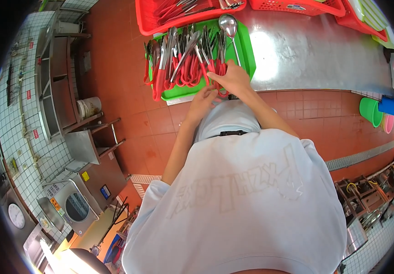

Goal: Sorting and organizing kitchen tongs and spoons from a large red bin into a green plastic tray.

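A green tray (pixel 248 50) holds several metal tongs with red-coated handles (pixel 187 73), packed side by side, their metal ends pointing away from me. Along the tray's right side lies a large steel serving spoon (pixel 228 26), bowl end farthest from me. My right hand (pixel 234 78) is closed on red-handled tongs at the tray's near right part, thumb lying toward the left. Just below and left of it, at the tray's near edge, my left hand (pixel 202 104) has its fingers curled at the looped end of the red handles. Its fingertips are partly hidden.
Behind the green tray stands a red basket (pixel 144 20) with more utensils. Another red basket (pixel 279 6) sits on the steel table (pixel 306 59), to the right. Green-and-white striped items are at the far right. A green bucket (pixel 370 112) stands on the tiled floor.
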A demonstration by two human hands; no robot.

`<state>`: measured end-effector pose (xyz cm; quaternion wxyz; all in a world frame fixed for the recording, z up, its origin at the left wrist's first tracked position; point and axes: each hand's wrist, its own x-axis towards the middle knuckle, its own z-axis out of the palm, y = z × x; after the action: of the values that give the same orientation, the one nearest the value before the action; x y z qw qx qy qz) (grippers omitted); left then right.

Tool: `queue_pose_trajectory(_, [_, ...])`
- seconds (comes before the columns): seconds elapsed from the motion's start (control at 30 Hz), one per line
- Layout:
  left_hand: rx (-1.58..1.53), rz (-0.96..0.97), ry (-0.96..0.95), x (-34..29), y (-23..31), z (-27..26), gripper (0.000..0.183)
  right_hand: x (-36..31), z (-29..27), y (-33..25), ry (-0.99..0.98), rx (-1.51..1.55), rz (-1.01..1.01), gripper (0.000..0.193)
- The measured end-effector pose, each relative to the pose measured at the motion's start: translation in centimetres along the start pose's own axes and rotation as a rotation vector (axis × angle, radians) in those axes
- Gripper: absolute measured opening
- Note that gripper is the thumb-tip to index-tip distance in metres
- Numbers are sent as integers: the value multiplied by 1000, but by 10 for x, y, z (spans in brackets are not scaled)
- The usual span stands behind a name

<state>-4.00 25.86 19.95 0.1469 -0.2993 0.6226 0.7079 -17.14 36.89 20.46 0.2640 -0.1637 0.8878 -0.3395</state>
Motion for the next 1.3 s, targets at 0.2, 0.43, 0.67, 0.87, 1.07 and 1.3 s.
queue_pose_trajectory(0.2, [-23, -1, 62, -2, 0, -2, 47, 13, 6, -3, -49, 36, 30, 75])
queue_pose_trajectory(0.43, [-48, 16, 110, 0, 1, -6, 54, 21, 12, 0, 0, 4, -51, 59])
queue_pose_trajectory(0.67, [-47, 25, 130, 1, 5, -3, 50, 26, 8, 11, -55, 2, -33, 47])
queue_pose_trajectory(0.87, [-26, 13, 136, 5, 3, -1, 48, 29, 2, 28, -94, 225, -67, 39])
queue_pose_trajectory(1.07, [-10, 28, 146, 6, 0, -4, 43, 37, -28, 48, -100, 532, 73, 34])
queue_pose_trajectory(1.3, [-43, 45, 158, 7, -4, -6, 41, 89, -66, 32, -19, 743, 41, 33])
